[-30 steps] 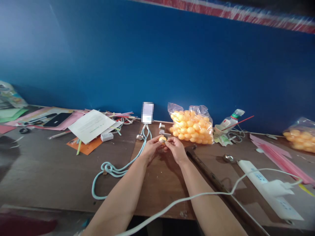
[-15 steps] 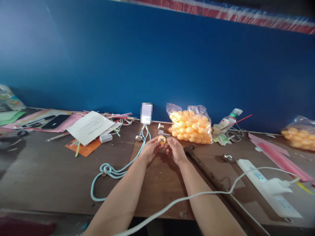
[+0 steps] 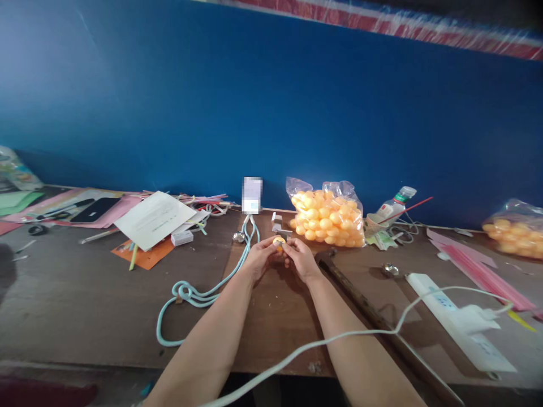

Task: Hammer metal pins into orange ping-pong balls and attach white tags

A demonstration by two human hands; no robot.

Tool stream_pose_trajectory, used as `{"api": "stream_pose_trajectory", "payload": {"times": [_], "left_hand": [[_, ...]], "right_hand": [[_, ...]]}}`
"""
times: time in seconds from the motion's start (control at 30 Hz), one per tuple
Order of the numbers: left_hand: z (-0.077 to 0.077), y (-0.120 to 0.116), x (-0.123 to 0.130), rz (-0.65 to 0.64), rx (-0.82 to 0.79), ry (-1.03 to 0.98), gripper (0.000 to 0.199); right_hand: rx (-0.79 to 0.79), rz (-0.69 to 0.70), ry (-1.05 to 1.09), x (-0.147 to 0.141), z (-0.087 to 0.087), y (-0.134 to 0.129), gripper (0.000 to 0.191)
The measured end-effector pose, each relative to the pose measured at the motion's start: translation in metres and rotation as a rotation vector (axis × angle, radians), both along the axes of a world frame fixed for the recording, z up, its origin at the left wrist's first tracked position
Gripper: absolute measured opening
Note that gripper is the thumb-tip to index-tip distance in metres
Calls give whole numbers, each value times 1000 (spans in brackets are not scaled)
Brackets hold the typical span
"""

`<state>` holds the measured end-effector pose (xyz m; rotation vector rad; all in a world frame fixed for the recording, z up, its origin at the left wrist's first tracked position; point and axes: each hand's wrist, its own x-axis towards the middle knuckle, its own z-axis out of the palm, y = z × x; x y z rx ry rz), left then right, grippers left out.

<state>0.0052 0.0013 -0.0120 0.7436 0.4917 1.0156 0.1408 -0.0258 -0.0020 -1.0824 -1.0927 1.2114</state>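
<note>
A small orange-yellow ball, its lower part hidden by fingers, is pinched between the left hand and right hand above a brown table.

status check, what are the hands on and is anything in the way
Left hand and right hand closed on small yellow piece; white cable crosses over right forearm.

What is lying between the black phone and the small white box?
A white printed sheet, with some pink paper nearer the phone; the head view shows this.
</note>
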Motion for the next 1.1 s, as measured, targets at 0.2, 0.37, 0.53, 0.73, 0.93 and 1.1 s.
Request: {"api": "stream_pose_trajectory", "payload": {"times": [0.2,0.37,0.53,0.73,0.93,1.1], "left_hand": [[-2,0,1,3,-2,16,37],[3,0,-1,7,-30,-10,29],[7,0,-3,17,-76,-53,18],[7,3,-4,36,-156,-97,14],[6,0,-4,12,-27,-61,25],[6,0,-5,13,49,14,33]], "right_hand": [[13,20,7,1,-6,3,36],[-14,39,131,0,-4,1,35],[-24,30,238,-2,2,-2,37],[31,18,63,-2,1,-2,41],[64,32,28,-2,0,-2,39],[68,39,-3,-2,-1,-2,39]]}}
